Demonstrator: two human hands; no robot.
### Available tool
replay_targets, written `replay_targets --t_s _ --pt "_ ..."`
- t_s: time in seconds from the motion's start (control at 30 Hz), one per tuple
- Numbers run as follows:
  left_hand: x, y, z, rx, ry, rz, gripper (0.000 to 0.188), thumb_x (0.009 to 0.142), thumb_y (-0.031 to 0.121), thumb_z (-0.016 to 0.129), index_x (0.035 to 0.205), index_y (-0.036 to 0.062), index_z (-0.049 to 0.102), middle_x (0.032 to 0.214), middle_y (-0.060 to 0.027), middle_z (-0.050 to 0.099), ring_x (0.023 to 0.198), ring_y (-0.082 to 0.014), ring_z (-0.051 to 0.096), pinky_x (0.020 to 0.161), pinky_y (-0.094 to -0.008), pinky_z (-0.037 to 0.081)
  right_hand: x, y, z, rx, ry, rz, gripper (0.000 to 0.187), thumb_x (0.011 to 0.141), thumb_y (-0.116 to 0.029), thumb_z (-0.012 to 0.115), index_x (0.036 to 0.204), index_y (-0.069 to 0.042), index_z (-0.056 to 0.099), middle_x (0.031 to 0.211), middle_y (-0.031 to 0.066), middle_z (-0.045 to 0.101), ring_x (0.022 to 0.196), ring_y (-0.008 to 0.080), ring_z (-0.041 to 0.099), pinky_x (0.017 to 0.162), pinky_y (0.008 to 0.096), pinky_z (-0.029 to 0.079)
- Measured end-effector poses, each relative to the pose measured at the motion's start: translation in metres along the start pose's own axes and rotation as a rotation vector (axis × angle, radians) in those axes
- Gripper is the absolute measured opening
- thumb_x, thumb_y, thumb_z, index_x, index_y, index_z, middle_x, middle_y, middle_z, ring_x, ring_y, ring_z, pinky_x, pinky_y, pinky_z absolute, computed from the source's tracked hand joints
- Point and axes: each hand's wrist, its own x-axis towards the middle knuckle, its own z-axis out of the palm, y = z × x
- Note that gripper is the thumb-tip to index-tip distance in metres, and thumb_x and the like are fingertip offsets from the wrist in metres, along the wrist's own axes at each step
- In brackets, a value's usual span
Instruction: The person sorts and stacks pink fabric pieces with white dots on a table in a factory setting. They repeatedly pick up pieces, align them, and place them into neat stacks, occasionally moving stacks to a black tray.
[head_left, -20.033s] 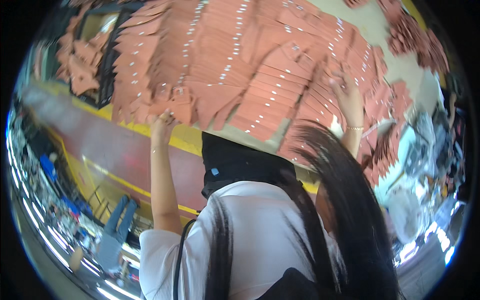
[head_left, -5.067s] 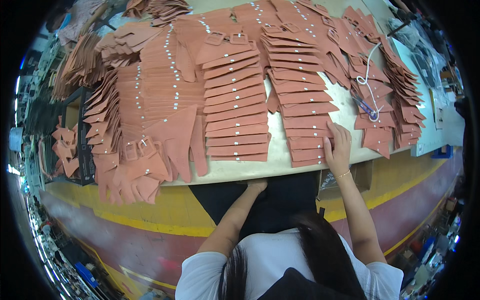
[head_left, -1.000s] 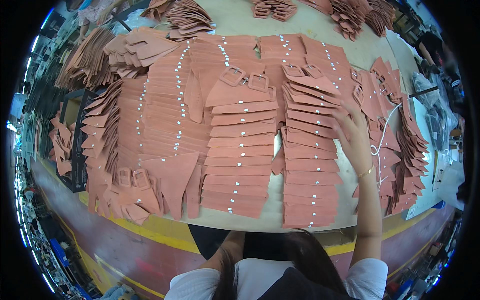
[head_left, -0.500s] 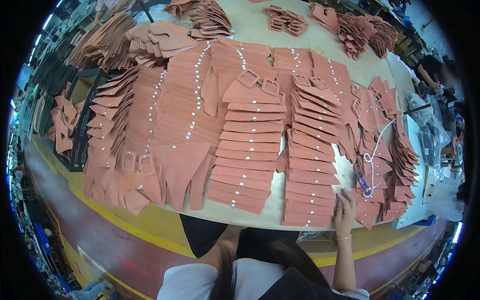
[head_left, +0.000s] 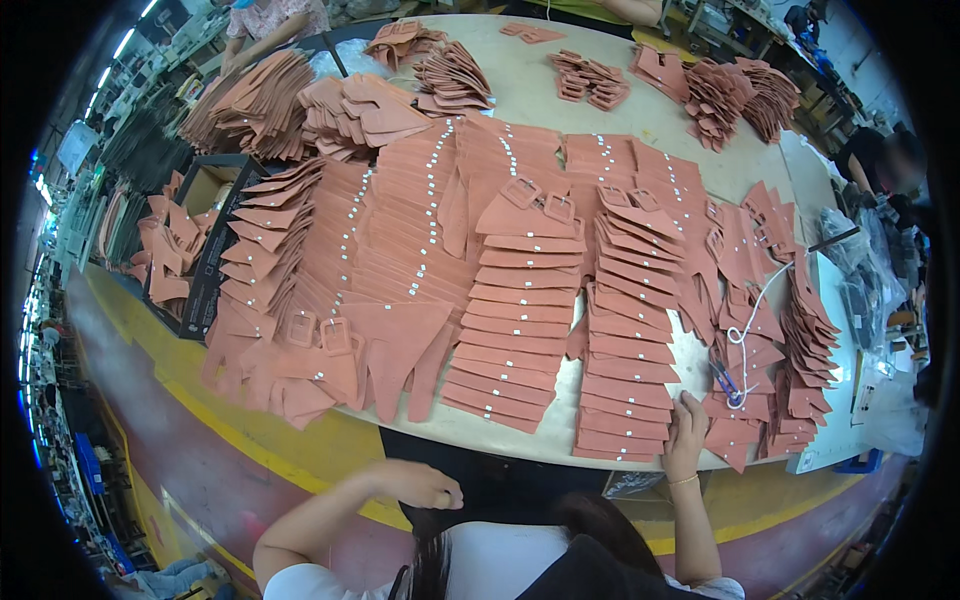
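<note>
Right hand (head_left: 684,438): fingers bent, slightly parted, pinching nothing visible.
Left hand (head_left: 428,486): loosely curled, off the counter (head_left: 690,360); its grip cannot be told.
Salmon fanned row (head_left: 628,388): just left of the right hand, the nearer one; long axis runs away from the person.
Count: two such rows, two buckles (head_left: 520,192) atop each; beyond the right hand, one blue-handled snips (head_left: 724,379), one white cord (head_left: 737,338).

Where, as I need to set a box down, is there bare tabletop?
Bare tabletop surrounds the far buckle pieces, beyond the labelled rows. A narrow gap parts the right labelled stack from the blue tool, the right hand at its near end. Near-left is crowded with overlapping pieces.
</note>
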Motion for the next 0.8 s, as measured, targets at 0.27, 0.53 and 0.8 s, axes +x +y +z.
replay_targets --t_s 0.27,0.53,0.8 --pt "-0.043 0.090 -0.194 -0.195 1.216 0.524 0.037 0.093 0.029 0.056 0.112 -0.0029 0.059 0.096 -0.0064 0.063 0.088 -0.0121 0.059 0.079 -0.0290 0.049 0.003 -0.002 -0.001 -0.029 -0.024 0.011 0.028 0.083 0.002 0.053 0.110 -0.001 0.058 0.122 0.0175 0.054 0.112 0.0360 0.051 0.095 0.0449 0.038" --pt "0.028 0.073 -0.364 -0.230 1.694 0.766 0.024 0.094 0.013 0.054 0.108 -0.0041 0.061 0.089 -0.0078 0.065 0.084 -0.0138 0.062 0.076 -0.0265 0.050 0.005 -0.003 -0.002 -0.067 -0.045 0.043 0.025 0.084 0.000 0.053 0.108 -0.002 0.058 0.122 0.0161 0.054 0.111 0.0352 0.051 0.094 0.0447 0.038" --pt "0.042 0.053 -0.375 -0.371 1.736 0.794 0.021 0.095 0.013 0.055 0.107 -0.0037 0.062 0.089 -0.0078 0.065 0.080 -0.0127 0.064 0.074 -0.0253 0.051 0.001 0.000 0.002 -0.113 -0.064 0.056 0.026 0.082 -0.001 0.056 0.108 -0.006 0.057 0.122 0.0151 0.054 0.111 0.0359 0.050 0.093 0.0470 0.040"
